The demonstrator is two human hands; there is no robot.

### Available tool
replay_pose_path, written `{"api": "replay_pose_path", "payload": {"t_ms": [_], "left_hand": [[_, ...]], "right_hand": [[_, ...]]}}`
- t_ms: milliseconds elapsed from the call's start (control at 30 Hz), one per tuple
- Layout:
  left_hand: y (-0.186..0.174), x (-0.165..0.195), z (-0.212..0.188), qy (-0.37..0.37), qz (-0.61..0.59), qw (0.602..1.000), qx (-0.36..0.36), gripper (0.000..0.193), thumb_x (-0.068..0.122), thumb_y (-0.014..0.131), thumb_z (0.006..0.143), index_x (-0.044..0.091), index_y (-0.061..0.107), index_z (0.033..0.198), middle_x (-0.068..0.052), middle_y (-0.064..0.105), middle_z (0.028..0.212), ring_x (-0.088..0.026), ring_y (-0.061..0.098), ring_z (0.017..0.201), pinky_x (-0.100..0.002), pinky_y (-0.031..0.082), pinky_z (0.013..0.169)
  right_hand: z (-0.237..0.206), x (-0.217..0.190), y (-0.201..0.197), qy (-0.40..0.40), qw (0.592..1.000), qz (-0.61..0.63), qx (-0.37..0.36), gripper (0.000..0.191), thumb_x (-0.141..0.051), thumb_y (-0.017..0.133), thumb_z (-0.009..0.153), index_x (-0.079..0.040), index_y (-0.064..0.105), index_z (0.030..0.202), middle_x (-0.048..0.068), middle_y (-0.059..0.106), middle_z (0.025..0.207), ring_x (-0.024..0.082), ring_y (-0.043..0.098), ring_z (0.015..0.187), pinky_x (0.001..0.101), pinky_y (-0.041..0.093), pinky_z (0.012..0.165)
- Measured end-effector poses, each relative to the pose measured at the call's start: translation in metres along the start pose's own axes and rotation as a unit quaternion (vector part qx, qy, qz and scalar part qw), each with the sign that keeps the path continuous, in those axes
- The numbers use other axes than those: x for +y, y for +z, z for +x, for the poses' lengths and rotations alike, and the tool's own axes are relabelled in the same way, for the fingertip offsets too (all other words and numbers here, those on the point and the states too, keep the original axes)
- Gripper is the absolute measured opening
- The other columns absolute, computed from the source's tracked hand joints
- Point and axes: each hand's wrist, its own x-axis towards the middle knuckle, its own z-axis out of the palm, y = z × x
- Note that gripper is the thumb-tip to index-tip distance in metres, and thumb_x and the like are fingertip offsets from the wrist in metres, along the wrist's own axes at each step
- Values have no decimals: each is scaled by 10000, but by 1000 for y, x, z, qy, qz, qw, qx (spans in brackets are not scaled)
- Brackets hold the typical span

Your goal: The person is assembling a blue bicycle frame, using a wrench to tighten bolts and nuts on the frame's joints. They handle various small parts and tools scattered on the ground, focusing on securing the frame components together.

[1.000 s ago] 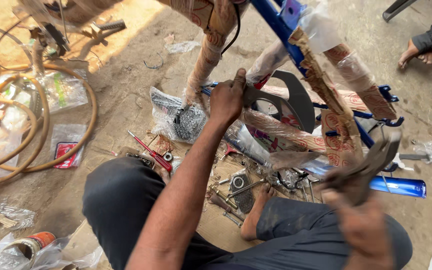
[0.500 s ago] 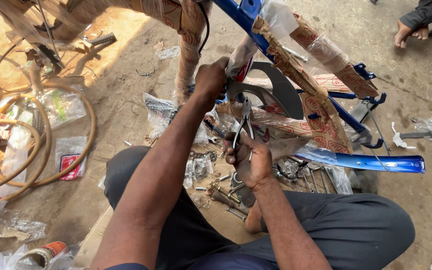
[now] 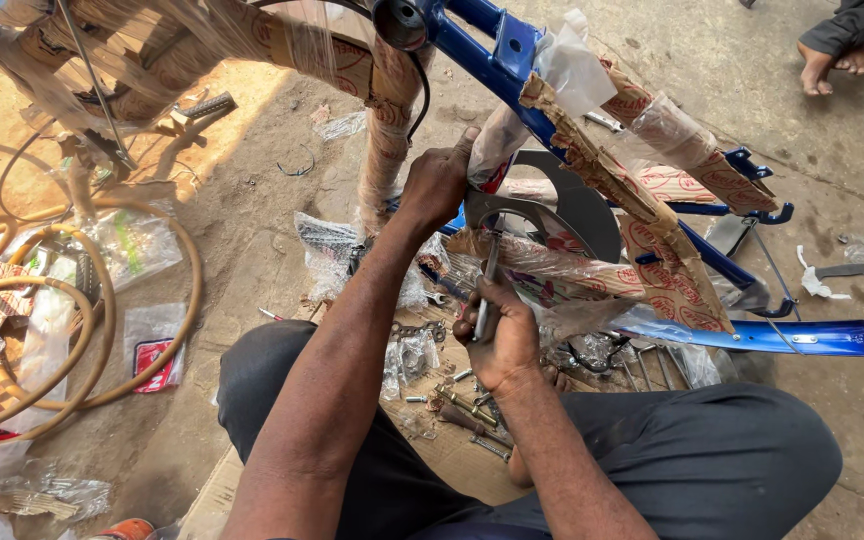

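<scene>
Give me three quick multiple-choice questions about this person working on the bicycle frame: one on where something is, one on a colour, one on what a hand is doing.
1. Where do the tan rubber tubes lie?
A. to the person's left, on the ground
B. on the person's lap
C. hanging from the frame

2. What colour is the bare metal of the bicycle frame?
A. red
B. blue
C. green

3. What is the right hand doing?
A. resting open on the knee
B. gripping a slim metal tool
C. holding a bag

Answers: 1 A, the coils sit on the dirt at left. 2 B, unwrapped tubing shows blue. 3 B, fingers close round the tool's shaft.
</scene>
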Motion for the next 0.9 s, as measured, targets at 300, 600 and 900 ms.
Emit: {"api": "replay_pose_path", "payload": {"t_ms": [300,600,900], "left_hand": [[3,0,-1,-16,-38,999,4,745,614,361,1014,45,683,658,-136,665,639,-266,631,618,-452,481,656],[0,2,-5,-15,-60,998,11,725,585,396,1010,20,728,703,-145,676,641,-250,642,613,-440,479,630],[8,0,-3,-10,-92,994,55,681,560,501,991,-14,712,691,-129,652,609,-235,617,582,-424,483,608]], "right_hand": [[9,6,5,-92,995,30,-32,163,-126,704,839,-92,554,894,2,529,785,81,486,607,227,367,451],[0,-10,4,-114,976,-42,-179,457,-91,726,818,-67,590,1253,-67,431,723,34,405,592,198,342,456],[-8,-27,5,-168,966,-127,-152,494,-52,688,718,-84,648,1209,-41,499,710,53,397,524,211,359,431]]}}
